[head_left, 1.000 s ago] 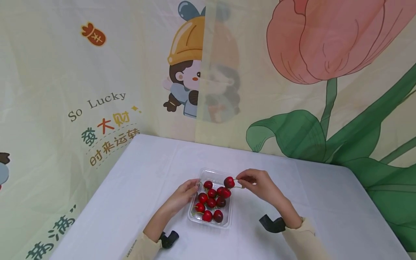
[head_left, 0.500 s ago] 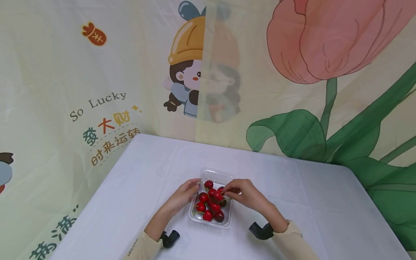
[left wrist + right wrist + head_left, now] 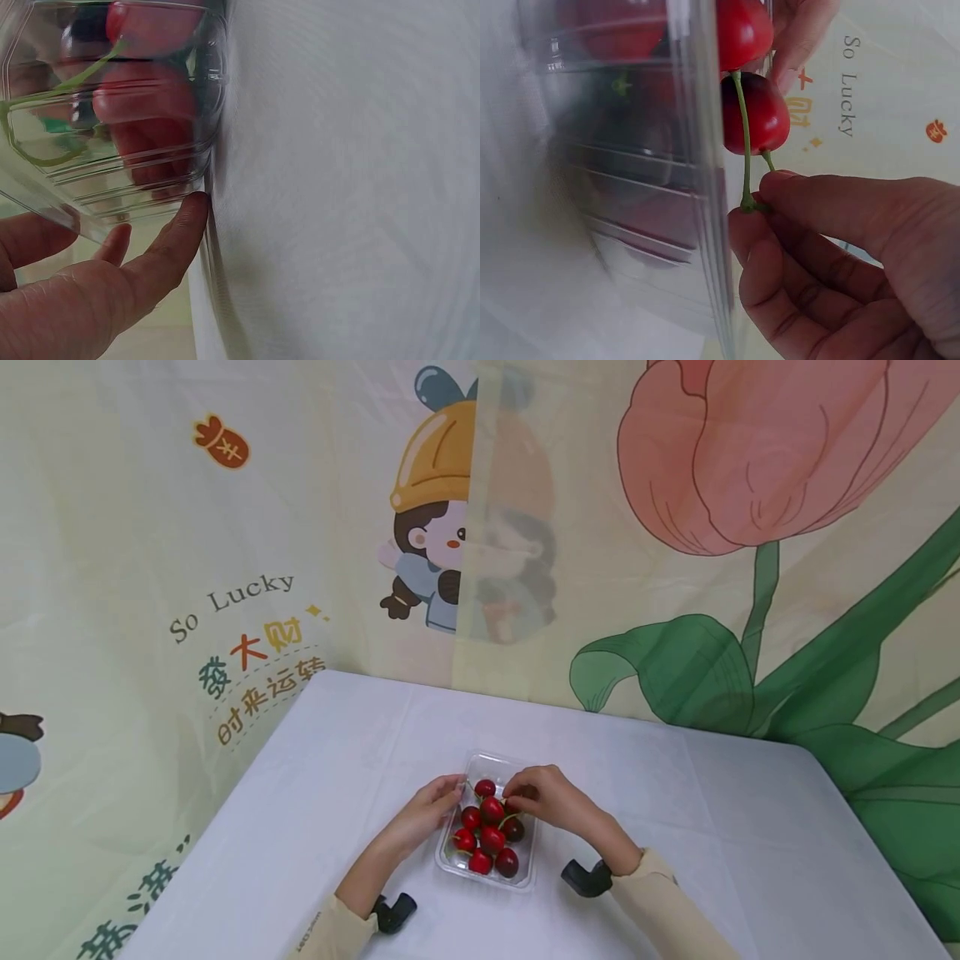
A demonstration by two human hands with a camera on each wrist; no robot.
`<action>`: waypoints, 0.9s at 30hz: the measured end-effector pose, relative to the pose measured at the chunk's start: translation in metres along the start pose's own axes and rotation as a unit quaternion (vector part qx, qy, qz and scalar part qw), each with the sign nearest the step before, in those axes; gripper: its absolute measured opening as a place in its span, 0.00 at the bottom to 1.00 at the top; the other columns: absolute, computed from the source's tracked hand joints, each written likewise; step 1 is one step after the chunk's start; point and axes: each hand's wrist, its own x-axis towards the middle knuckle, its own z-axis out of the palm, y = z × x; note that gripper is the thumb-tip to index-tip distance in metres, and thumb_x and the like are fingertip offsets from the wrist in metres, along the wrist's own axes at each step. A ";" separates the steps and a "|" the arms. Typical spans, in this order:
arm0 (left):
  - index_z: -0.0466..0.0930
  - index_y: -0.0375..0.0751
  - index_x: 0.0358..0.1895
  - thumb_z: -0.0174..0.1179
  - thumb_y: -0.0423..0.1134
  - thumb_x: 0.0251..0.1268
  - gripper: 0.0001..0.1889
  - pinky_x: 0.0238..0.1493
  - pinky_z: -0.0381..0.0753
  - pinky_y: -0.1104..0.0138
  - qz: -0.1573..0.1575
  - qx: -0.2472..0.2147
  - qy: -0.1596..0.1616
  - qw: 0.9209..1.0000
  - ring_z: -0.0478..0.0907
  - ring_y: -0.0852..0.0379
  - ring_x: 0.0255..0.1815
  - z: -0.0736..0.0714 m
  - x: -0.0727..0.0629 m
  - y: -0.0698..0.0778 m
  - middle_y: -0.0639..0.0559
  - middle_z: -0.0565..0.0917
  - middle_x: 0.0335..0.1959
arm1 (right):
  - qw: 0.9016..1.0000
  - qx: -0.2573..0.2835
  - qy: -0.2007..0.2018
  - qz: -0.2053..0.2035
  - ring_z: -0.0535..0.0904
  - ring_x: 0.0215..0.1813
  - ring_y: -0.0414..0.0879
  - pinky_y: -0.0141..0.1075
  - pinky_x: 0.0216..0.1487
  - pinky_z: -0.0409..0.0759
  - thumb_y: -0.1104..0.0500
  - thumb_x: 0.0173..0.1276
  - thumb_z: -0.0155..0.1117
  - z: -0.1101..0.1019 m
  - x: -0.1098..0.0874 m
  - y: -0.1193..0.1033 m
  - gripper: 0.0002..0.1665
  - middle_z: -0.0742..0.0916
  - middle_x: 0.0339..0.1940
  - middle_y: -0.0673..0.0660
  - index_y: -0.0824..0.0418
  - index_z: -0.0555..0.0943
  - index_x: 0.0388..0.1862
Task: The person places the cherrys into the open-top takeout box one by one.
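A clear plastic box (image 3: 528, 860) stands on the table and holds several red cherries (image 3: 492, 839), some darker than others. My left hand (image 3: 425, 812) is at the box's left side; in the left wrist view its fingers (image 3: 176, 240) touch the outer wall and the bottom edge. Over the right rim, my right hand (image 3: 551, 796) pinches green stems (image 3: 744, 150) between thumb and fingertips. Two cherries hang from these stems in the right wrist view, a dark red cherry (image 3: 756, 116) and a bright red cherry (image 3: 742, 34). The right hand hides part of the box's far right corner.
A white cloth covers the table (image 3: 360, 752). Behind it hangs a printed curtain (image 3: 352, 527) with a cartoon figure, lettering and a large tulip. Black wrist cameras (image 3: 588, 878) are on both wrists, just beyond the beige sleeves.
My right hand has moved left, lowering the pinched cherries from above the right rim into the box among the others. The left hand has stayed at the box's side.
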 end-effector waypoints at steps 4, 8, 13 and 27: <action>0.64 0.33 0.70 0.47 0.41 0.77 0.24 0.64 0.70 0.44 0.000 -0.004 -0.005 1.000 0.64 0.35 0.70 0.000 0.000 0.000 0.33 0.67 0.69 | 1.000 0.007 -0.001 0.008 0.84 0.34 0.47 0.27 0.36 0.83 0.71 0.64 0.65 0.004 0.005 0.003 0.06 0.88 0.37 0.62 0.69 0.85 0.40; 0.64 0.34 0.70 0.47 0.41 0.77 0.24 0.65 0.70 0.44 0.000 -0.007 -0.009 1.000 0.64 0.35 0.70 0.001 0.000 0.000 0.33 0.67 0.69 | 1.000 0.009 0.001 0.015 0.84 0.32 0.46 0.28 0.35 0.84 0.71 0.65 0.64 0.007 0.007 0.006 0.06 0.88 0.35 0.61 0.69 0.85 0.39; 0.64 0.34 0.70 0.47 0.42 0.77 0.24 0.64 0.70 0.45 -0.001 -0.005 -0.014 1.000 0.64 0.35 0.70 0.003 0.001 0.000 0.33 0.67 0.69 | 1.000 0.004 0.005 0.020 0.81 0.28 0.40 0.26 0.32 0.82 0.70 0.65 0.65 0.008 0.007 0.008 0.04 0.87 0.32 0.58 0.68 0.85 0.37; 0.63 0.33 0.70 0.47 0.41 0.77 0.24 0.65 0.69 0.44 0.001 -0.003 -0.011 1.000 0.64 0.35 0.70 0.001 0.001 -0.001 0.32 0.67 0.69 | 0.999 -0.004 0.024 0.025 0.80 0.30 0.44 0.25 0.30 0.80 0.67 0.66 0.65 0.005 0.004 0.005 0.07 0.85 0.31 0.56 0.69 0.85 0.41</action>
